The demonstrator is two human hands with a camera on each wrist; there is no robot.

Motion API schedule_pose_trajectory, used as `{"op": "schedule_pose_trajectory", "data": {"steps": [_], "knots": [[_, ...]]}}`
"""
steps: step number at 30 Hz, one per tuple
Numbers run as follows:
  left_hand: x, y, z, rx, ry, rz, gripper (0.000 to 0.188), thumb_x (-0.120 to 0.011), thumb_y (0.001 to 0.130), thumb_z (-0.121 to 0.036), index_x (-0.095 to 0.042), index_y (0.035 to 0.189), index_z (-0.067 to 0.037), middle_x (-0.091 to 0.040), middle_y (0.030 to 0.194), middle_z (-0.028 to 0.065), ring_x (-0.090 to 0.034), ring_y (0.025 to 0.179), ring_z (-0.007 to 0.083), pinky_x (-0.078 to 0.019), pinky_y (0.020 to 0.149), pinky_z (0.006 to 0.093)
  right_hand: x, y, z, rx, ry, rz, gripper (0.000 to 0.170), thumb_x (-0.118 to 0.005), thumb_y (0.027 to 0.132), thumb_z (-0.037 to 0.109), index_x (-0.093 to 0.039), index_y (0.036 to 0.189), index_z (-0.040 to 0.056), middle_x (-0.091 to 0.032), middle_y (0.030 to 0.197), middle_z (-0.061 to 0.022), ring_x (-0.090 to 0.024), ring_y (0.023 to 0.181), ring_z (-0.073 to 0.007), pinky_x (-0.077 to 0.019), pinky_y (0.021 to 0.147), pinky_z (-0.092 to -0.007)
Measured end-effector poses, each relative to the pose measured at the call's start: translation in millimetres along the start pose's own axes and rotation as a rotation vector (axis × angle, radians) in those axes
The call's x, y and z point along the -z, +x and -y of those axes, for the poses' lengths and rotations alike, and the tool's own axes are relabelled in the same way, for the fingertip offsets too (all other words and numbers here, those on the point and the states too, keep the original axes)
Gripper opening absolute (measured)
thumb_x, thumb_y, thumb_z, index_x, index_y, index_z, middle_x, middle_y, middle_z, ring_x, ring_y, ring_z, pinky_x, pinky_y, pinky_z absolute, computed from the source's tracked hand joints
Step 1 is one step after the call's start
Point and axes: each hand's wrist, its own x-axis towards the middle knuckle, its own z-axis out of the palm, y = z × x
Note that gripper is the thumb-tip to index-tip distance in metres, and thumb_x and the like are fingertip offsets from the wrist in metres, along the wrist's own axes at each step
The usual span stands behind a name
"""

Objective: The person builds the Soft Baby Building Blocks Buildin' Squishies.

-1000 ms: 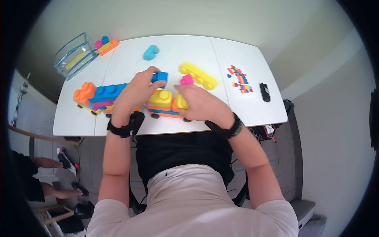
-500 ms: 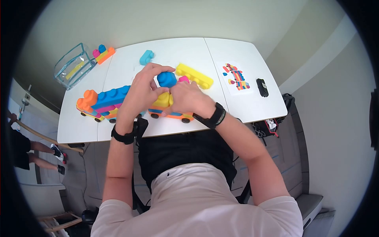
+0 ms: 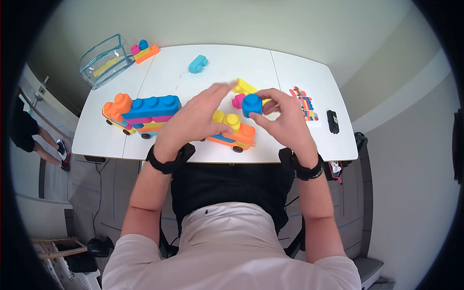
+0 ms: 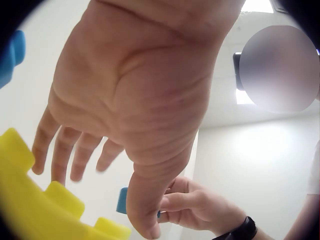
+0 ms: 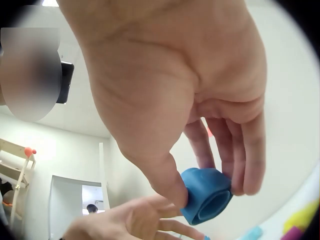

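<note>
My right hand pinches a small blue building block between thumb and fingers, above the table. In the right wrist view the block is tilted, its hollow underside showing. My left hand has its fingers extended and holds nothing; its thumb is beside the yellow blocks on top of an orange wheeled block car. Left of that hand stands a longer block vehicle with a blue studded block on top and orange blocks at its front. The left hand hides part of both vehicles.
Beyond the hands lie a pink block and a long yellow block. A light-blue block is farther back. A clear case and joined blocks stand back left; a picture sheet and black device lie right.
The blue block has passed from my left hand to my right, which has moved right with it. My left hand's fingers have straightened. In the background, the other person has shifted position.
</note>
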Motion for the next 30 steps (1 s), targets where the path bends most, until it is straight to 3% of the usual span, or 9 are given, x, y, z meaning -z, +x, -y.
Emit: {"op": "schedule_pose_trajectory", "data": {"steps": [2,3,5,12,19,22,25,27,30], "knots": [[8.1,2.0,12.4,-0.01,0.18,0.352,0.062,-0.09,0.082,-0.008,-0.071,0.141,-0.003,-0.08,0.121,0.0192,-0.075,0.105,0.0396,-0.0596,0.092,0.0452,-4.2,-12.5,-5.3,-0.029,0.064,0.071,0.044,-0.092,0.084,0.009,-0.071,0.122,-0.0015,-0.079,0.106,-0.0136,-0.077,0.084,-0.0226,-0.0645,0.08,-0.0348],[11.2,3.3,11.9,-0.015,0.179,0.352,0.062,-0.09,0.082,-0.008,-0.071,0.141,-0.003,-0.08,0.121,0.0192,-0.075,0.105,0.0396,-0.0596,0.092,0.0452,-5.1,-17.0,-8.0,-0.056,0.125,0.138,0.043,-0.093,0.085,0.008,-0.069,0.119,-0.0019,-0.08,0.105,-0.013,-0.078,0.085,-0.0209,-0.0655,0.082,-0.0338],[11.5,3.0,3.9,0.125,0.132,0.383,0.035,-0.088,0.084,-0.008,-0.079,0.116,0.001,-0.079,0.114,0.0214,-0.075,0.108,0.0414,-0.0592,0.095,0.0453,-10.7,-27.0,-14.0,-0.123,0.113,0.189,0.043,-0.094,0.084,0.011,-0.066,0.114,-0.0007,-0.079,0.101,-0.0139,-0.078,0.081,-0.0217,-0.0649,0.076,-0.0338],[5.5,5.7,-2.4,0.193,0.188,0.412,0.036,-0.082,0.088,0.001,-0.078,0.123,0.001,-0.08,0.113,0.0215,-0.076,0.103,0.0419,-0.0606,0.092,0.0447,-19.1,-30.3,-12.6,-0.024,0.03,0.173,0.039,-0.09,0.084,0.014,-0.063,0.109,0.0013,-0.073,0.1,-0.0159,-0.07,0.083,-0.0374,-0.0575,0.075,-0.0434],[9.2,6.5,-1.1,0.254,0.236,0.422,0.038,-0.082,0.087,0.003,-0.079,0.125,0.002,-0.081,0.112,0.0234,-0.077,0.099,0.0412,-0.0611,0.092,0.0417,-22.4,-23.3,-16.3,-0.137,0.067,0.218,0.045,-0.09,0.083,0.013,-0.072,0.122,0.0002,-0.074,0.107,-0.0191,-0.072,0.085,-0.0387,-0.0603,0.082,-0.0428],[9.8,3.8,0.3,0.258,0.261,0.407,0.038,-0.082,0.087,0.003,-0.079,0.124,0.002,-0.081,0.111,0.0237,-0.077,0.098,0.0411,-0.0608,0.092,0.0416,-38.7,-29.5,-31.5,-0.023,0.019,0.157,0.053,-0.092,0.084,0.013,-0.072,0.131,0.0016,-0.076,0.109,-0.0175,-0.074,0.083,-0.0312,-0.0616,0.077,-0.0406],[8.1,6.7,-0.3,0.278,0.262,0.417,0.037,-0.082,0.086,0.003,-0.079,0.123,0.002,-0.081,0.111,0.023,-0.077,0.098,0.0407,-0.0603,0.093,0.042,-54.3,-36.3,-32.8,0.077,-0.251,0.067,0.052,-0.09,0.086,0.017,-0.071,0.131,0.0003,-0.076,0.112,-0.0211,-0.076,0.095,-0.0395,-0.0619,0.083,-0.0459],[11.4,5.6,1.2,0.307,0.247,0.425,0.037,-0.082,0.085,0.003,-0.079,0.122,0.001,-0.081,0.112,0.0225,-0.077,0.099,0.0404,-0.06,0.093,0.0423,-49.9,-28.4,-19.1,-0.044,-0.272,0.212,0.053,-0.089,0.088,0.019,-0.07,0.134,0.0004,-0.074,0.113,-0.0243,-0.073,0.105,-0.046,-0.0606,0.091,-0.0497],[12.4,4.1,7.4,0.261,0.264,0.416,0.037,-0.082,0.085,0.004,-0.079,0.122,0.001,-0.082,0.113,0.0206,-0.077,0.102,0.0394,-0.0597,0.096,0.0424,-50.1,-20.2,-13.0,-0.137,-0.383,0.362,0.057,-0.09,0.089,0.025,-0.069,0.137,0.0005,-0.075,0.116,-0.0239,-0.074,0.107,-0.0418,-0.0604,0.094,-0.048]]}}
